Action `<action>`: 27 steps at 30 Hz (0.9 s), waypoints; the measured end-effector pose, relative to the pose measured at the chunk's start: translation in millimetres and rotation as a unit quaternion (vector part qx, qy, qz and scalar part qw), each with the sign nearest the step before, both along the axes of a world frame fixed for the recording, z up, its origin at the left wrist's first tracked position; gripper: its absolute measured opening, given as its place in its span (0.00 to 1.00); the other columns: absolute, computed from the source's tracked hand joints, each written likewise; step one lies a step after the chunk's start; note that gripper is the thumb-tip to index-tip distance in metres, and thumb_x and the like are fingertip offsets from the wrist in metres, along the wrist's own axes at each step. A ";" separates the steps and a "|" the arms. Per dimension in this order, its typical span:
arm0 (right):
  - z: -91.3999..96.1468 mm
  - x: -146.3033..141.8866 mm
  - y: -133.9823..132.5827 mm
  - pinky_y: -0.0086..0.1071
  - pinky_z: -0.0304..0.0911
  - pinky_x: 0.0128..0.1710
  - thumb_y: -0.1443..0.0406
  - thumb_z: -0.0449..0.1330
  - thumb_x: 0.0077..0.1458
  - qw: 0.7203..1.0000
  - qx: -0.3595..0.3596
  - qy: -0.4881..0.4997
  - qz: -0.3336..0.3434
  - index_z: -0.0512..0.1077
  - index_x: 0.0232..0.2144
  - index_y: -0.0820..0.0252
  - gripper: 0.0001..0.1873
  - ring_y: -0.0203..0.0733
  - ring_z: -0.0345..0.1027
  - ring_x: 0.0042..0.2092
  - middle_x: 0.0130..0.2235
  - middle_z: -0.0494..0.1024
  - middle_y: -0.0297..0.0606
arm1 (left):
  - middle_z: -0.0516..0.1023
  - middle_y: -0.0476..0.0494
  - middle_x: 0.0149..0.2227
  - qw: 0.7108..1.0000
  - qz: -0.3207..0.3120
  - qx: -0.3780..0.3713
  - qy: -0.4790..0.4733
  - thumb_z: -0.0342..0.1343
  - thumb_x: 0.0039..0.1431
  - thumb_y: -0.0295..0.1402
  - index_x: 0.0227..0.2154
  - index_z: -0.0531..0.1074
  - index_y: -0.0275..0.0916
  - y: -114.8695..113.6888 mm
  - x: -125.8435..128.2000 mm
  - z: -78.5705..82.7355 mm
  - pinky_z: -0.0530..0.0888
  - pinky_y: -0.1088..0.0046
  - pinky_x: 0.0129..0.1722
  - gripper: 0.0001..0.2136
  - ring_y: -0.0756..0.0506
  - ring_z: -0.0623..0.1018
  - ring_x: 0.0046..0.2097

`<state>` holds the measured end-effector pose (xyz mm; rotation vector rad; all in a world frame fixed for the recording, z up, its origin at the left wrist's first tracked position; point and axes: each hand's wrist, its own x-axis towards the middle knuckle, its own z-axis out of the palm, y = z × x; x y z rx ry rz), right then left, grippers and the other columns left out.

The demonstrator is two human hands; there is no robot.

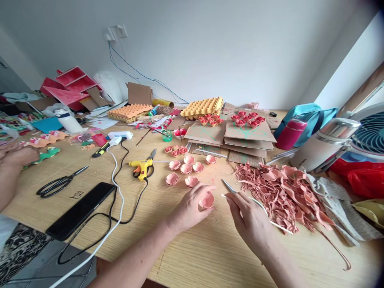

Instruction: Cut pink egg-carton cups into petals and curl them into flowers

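My left hand is closed around a pink petalled cup, a flower shape that looks cut from egg-carton pulp. Just to its right, my right hand is closed over what looks like a pair of scissors; a pointed metal blade sticks out past the fingers and a pale curved handle shows behind them. A thin white stick runs beneath that hand. Beyond my left hand stand several similar pink cups, with redder layered flowers behind them.
Pink scraps are heaped at the right. A yellow glue gun, black scissors, a phone and cables lie left. Cardboard sheets hold red flowers. A thermos stands right. Another person's hand is at far left.
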<state>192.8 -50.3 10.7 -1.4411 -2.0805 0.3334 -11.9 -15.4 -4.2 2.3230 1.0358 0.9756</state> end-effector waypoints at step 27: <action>-8.9 -10.0 6.9 0.25 0.58 0.32 0.70 0.53 0.59 0.991 -0.081 0.098 0.028 0.70 0.33 0.56 0.08 0.34 0.67 0.31 0.32 0.75 0.32 | 0.70 0.39 0.53 0.999 -0.002 0.007 0.031 0.50 0.57 0.20 0.62 0.52 0.45 0.7 7.4 -13.4 0.72 0.62 0.54 0.31 0.42 0.72 0.53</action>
